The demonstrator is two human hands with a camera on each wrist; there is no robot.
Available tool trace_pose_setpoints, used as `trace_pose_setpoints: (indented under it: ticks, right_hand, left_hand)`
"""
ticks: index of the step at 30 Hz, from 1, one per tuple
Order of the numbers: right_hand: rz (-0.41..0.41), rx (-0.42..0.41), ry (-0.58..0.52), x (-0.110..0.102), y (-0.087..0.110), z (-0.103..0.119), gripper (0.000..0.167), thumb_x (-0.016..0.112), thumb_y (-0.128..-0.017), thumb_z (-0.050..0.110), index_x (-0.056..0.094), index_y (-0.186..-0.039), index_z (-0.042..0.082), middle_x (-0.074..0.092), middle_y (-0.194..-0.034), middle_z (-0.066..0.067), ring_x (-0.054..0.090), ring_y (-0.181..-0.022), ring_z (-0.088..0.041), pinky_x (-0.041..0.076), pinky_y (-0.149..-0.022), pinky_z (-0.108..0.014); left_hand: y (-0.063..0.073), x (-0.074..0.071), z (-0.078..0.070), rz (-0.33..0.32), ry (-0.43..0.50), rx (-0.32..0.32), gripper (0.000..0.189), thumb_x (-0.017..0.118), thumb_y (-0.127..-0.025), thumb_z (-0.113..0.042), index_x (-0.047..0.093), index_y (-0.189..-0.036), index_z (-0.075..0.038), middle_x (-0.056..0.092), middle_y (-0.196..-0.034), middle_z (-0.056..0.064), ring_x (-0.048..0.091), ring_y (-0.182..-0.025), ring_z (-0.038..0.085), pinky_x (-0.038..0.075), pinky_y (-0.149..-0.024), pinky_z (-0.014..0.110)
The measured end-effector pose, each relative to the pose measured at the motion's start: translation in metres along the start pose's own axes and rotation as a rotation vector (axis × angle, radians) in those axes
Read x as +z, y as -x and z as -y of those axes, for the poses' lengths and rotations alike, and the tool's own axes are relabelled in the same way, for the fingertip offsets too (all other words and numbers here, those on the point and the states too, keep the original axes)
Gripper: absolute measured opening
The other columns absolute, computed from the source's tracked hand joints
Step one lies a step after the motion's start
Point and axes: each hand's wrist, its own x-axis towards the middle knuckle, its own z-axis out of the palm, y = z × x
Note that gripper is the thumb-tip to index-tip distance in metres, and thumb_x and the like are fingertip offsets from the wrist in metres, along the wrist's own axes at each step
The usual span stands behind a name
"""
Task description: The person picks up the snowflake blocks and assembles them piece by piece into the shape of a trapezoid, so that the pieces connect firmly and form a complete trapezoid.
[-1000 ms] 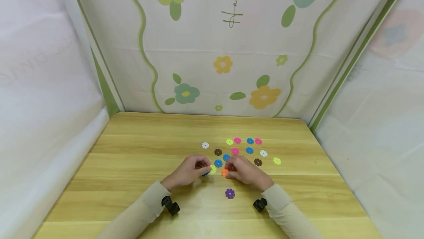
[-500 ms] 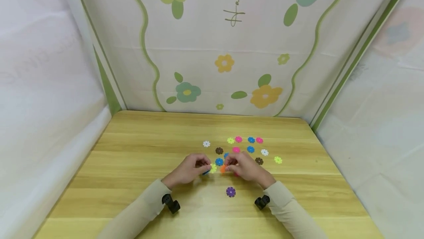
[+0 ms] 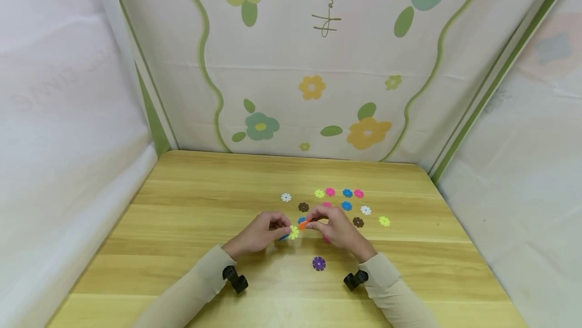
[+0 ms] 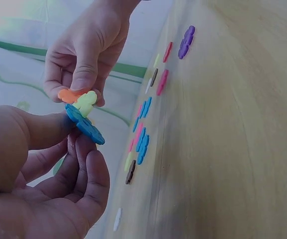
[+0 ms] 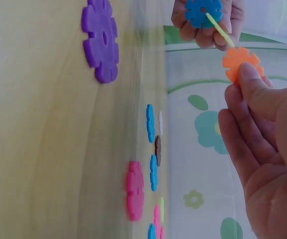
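My left hand [image 3: 260, 233] pinches a blue notched snowflake disc [image 4: 86, 125] between thumb and fingers. A yellow snowflake disc [image 3: 294, 232] is slotted into it at an angle. Between the thumb and fingers of my right hand [image 3: 336, 228] is an orange snowflake disc [image 5: 241, 64]. Its edge meets the far edge of the yellow disc in the right wrist view. All three discs are held up above the table, the blue one partly covered by my left fingers in the head view.
On the wooden table [image 3: 200, 267], a purple disc [image 3: 319, 264] lies nearest me. Several pink, blue, white, brown and yellow discs are scattered beyond my hands, among them a white disc [image 3: 286, 197] and a yellow disc [image 3: 384, 221]. A printed cloth [image 3: 273, 65] hangs behind the table.
My right hand has lifted the orange disc and moved it left, up to the yellow disc. My left hand has stayed nearly still with the blue and yellow discs. The view has shifted slightly.
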Motion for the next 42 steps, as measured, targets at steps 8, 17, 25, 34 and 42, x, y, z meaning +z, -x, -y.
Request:
trace_pose_setpoints:
  ticks: [8, 17, 25, 34, 42]
  right_hand:
    - [-0.009, -0.104, -0.021, 0.002, 0.000, -0.002, 0.013, 0.077, -0.094, 0.006, 0.074, -0.099, 0.017, 0.076, -0.095, -0.004, 0.074, -0.092, -0.014, 0.064, -0.084, -0.038]
    - [0.020, -0.186, 0.014, 0.003, -0.004, 0.002, 0.013, 0.079, -0.092, 0.006, 0.075, -0.097, 0.018, 0.078, -0.096, 0.004, 0.074, -0.091, -0.009, 0.064, -0.081, -0.034]
    - [-0.086, -0.348, 0.136, 0.010, -0.003, 0.013, 0.020, 0.083, -0.084, -0.006, 0.074, -0.093, 0.010, 0.079, -0.090, -0.004, 0.076, -0.084, -0.014, 0.063, -0.078, -0.025]
    - [-0.076, -0.313, 0.226, 0.009, 0.001, 0.021, 0.019, 0.083, -0.085, -0.006, 0.074, -0.093, 0.009, 0.078, -0.092, 0.000, 0.076, -0.087, -0.012, 0.061, -0.081, -0.021]
    - [0.050, -0.173, 0.113, -0.008, 0.004, 0.012, 0.012, 0.078, -0.093, 0.005, 0.075, -0.099, 0.016, 0.078, -0.099, 0.003, 0.074, -0.093, -0.009, 0.063, -0.083, -0.028]
  left_hand:
    - [0.002, -0.001, -0.005, 0.014, -0.006, -0.008, 0.012, 0.064, -0.107, -0.017, 0.072, -0.106, -0.008, 0.071, -0.097, 0.007, 0.063, -0.084, 0.013, 0.054, -0.074, 0.026]
    - [0.000, 0.001, -0.007, -0.019, -0.046, 0.018, 0.011, 0.065, -0.106, -0.011, 0.072, -0.100, -0.006, 0.070, -0.091, 0.007, 0.060, -0.078, 0.010, 0.051, -0.070, 0.023]
    - [0.003, 0.008, -0.017, -0.073, 0.028, -0.025, 0.009, 0.066, -0.103, -0.004, 0.071, -0.095, -0.001, 0.068, -0.086, 0.011, 0.057, -0.074, 0.014, 0.049, -0.066, 0.024]
    - [0.000, 0.010, -0.017, -0.047, 0.059, -0.059, 0.010, 0.063, -0.104, -0.005, 0.070, -0.097, -0.002, 0.066, -0.086, 0.008, 0.057, -0.075, 0.014, 0.049, -0.066, 0.024]
    - [-0.005, 0.000, -0.016, 0.127, 0.088, -0.071, 0.029, 0.056, -0.111, -0.034, 0.073, -0.117, -0.011, 0.070, -0.107, 0.003, 0.061, -0.096, 0.017, 0.052, -0.088, 0.035]
